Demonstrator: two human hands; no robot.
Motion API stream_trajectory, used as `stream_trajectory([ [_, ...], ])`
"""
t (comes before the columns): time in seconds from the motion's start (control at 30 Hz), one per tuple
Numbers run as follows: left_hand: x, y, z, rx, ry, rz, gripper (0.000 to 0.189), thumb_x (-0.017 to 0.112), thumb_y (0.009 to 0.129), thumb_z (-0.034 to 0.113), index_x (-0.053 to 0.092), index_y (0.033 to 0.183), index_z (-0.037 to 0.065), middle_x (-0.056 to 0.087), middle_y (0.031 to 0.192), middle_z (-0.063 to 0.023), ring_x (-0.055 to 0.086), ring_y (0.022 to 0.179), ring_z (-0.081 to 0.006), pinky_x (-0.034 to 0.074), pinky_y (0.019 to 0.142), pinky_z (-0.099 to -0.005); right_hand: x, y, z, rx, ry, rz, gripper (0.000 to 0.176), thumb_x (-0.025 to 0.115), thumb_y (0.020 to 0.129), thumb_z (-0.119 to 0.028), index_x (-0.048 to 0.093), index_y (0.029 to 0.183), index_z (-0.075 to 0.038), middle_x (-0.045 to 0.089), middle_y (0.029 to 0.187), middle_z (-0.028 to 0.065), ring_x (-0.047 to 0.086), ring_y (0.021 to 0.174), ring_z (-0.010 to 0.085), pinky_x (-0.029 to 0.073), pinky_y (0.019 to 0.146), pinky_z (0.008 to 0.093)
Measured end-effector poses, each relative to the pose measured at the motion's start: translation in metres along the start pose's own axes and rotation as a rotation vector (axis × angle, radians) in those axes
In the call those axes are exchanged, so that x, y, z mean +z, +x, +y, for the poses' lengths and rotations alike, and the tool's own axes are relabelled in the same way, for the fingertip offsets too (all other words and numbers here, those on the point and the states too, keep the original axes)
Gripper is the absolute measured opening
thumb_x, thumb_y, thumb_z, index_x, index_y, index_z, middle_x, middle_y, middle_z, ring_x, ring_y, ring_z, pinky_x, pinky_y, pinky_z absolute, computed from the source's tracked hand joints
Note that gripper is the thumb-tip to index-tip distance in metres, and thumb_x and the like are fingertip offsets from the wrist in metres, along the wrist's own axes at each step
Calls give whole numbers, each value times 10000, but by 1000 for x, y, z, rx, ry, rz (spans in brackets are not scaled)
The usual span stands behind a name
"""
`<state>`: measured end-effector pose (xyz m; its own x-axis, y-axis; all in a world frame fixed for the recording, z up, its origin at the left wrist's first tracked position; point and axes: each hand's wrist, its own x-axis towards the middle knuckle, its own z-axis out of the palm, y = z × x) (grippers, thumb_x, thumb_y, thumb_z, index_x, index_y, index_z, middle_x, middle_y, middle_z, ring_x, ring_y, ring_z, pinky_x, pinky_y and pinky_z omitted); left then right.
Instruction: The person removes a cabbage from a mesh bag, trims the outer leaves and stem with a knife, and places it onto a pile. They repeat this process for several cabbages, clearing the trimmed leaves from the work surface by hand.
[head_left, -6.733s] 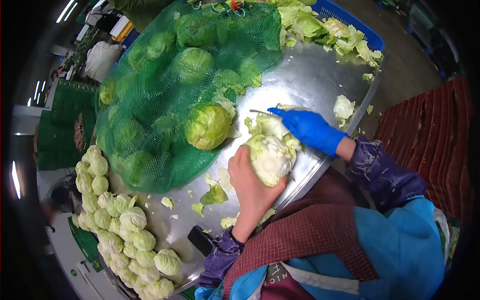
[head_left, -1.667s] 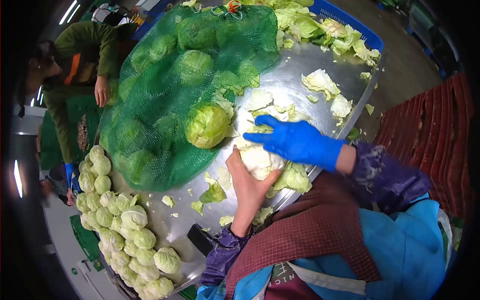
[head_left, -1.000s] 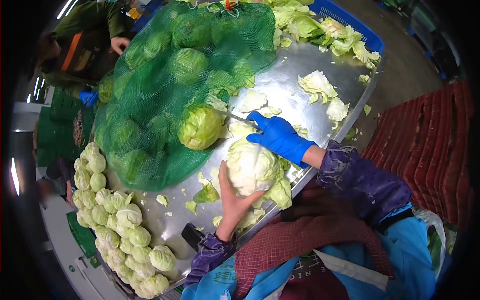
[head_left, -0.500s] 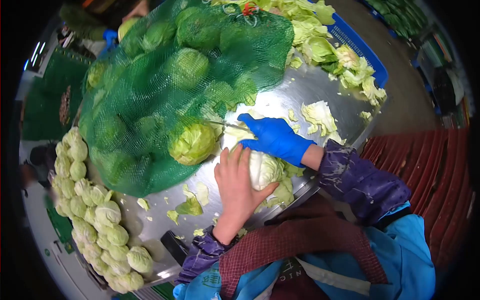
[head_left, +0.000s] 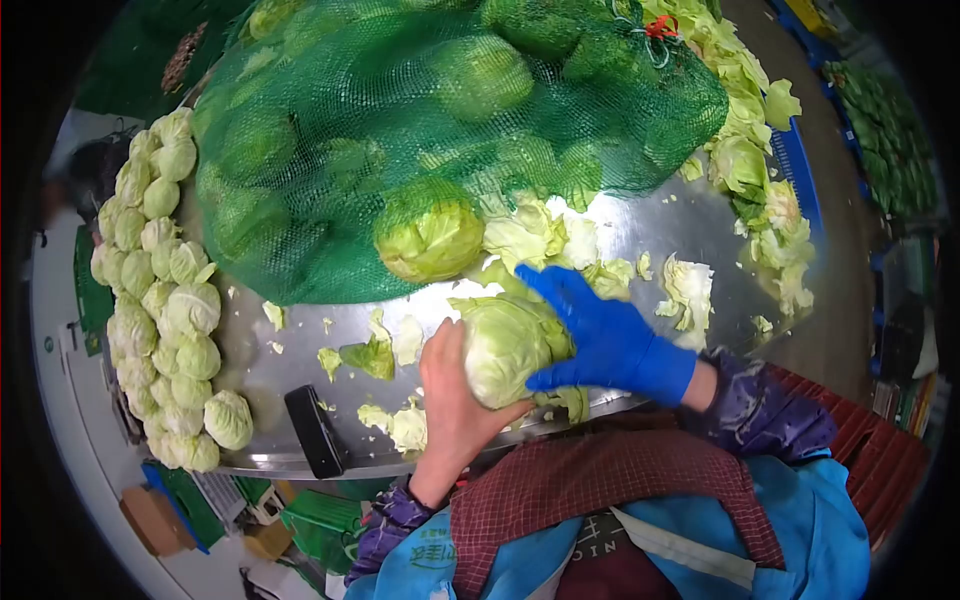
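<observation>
- A heap of trimmed cabbages (head_left: 165, 290) lies along the far left edge of the steel table (head_left: 270, 385), pale and round, each touching the next.
- A black object (head_left: 313, 430) rests at the table's near edge, just right of the heap. I cannot tell what it is.
- Loose leaf scraps (head_left: 375, 355) lie scattered on the bare steel between the black object and the left hand.
- The left hand (head_left: 452, 400), bare, cups the lower left side of the cabbage head (head_left: 505, 345), with its fingers curled beneath and against it.
- The cabbage head sits at the near edge of the table, close to the person's chest, clasped between the 2 hands. I cannot tell whether it rests on the steel or is lifted.
- The right hand (head_left: 600, 340), in a blue glove, wraps the head's right side, fingers spread over the top and thumb tucked below.
- Behind them a green net sack (head_left: 420, 110) full of cabbages covers the far half of the table. 1 bulging cabbage (head_left: 430, 235) at its near edge is close to the held head but apart from it.
- Torn outer leaves (head_left: 690, 290) lie to the right, and more are piled by a blue crate (head_left: 800, 170).
</observation>
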<state>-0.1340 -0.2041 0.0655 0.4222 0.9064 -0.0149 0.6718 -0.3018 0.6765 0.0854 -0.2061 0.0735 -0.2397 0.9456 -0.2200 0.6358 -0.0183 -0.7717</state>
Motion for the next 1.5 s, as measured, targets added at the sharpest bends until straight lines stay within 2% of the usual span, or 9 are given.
stream_trajectory([
  [0.17,7,2,-10,23,11,71,962,871,486,245,389,1288,20,411,1255,-212,394,1173,-377,332,981,-455,37,-7,21,-12,61,80,644,703,751,-428,465,1271,-131,426,1283,159,566,1041,315,479,843,384],
  [0.27,14,-9,-12,21,-28,166,917,870,492,246,411,1252,17,435,1205,-191,412,1140,-361,342,968,-446,40,4,44,-190,561,270,339,661,802,-168,560,1112,-76,560,955,85,574,894,197,475,759,299],
  [0.4,22,-16,-9,33,-40,256,911,871,492,245,413,1243,7,436,1194,-185,416,1131,-357,342,968,-443,23,0,35,-39,363,247,176,659,795,-165,620,924,-52,540,855,60,560,783,185,456,689,313],
  [0.7,23,-35,4,-177,-514,153,806,798,599,170,368,1261,2,449,1189,-162,443,1150,-273,380,979,-390,-12,-27,59,17,553,368,220,711,751,-122,630,933,-29,594,833,41,536,748,115,456,680,270],
  [0.77,12,-36,7,-353,-1139,164,780,758,639,135,336,1284,11,467,1198,-142,463,1152,-236,389,995,-368,-49,-37,83,365,342,274,255,732,736,-119,642,960,-40,607,856,28,549,783,102,463,689,267],
  [0.93,7,-30,7,-372,-1556,201,680,604,739,89,280,1333,29,451,1257,-160,492,1139,-254,419,979,-370,-50,-51,23,-74,233,464,516,781,718,-236,577,1158,-60,594,1031,59,558,923,145,461,791,281],
  [1.07,7,-28,15,-308,-1444,157,719,644,701,96,290,1322,21,450,1249,-154,488,1141,-244,415,980,-366,-24,-39,-44,-146,36,308,595,653,789,-479,551,1182,-44,560,1076,167,569,982,323,453,849,372],
  [1.33,2,-36,27,-168,-1007,56,845,718,575,81,309,1311,14,462,1211,-136,480,1131,-225,402,975,-351,-11,-17,-22,-261,-190,467,223,647,833,-263,626,909,-55,586,777,114,594,701,301,474,623,347],
  [1.5,8,-40,22,-354,-1525,118,765,724,709,262,325,1323,41,456,1256,-154,460,1195,-281,366,1040,-434,-43,-42,47,207,-145,404,290,620,805,-328,669,926,-70,625,767,148,609,707,316,483,631,380],
])
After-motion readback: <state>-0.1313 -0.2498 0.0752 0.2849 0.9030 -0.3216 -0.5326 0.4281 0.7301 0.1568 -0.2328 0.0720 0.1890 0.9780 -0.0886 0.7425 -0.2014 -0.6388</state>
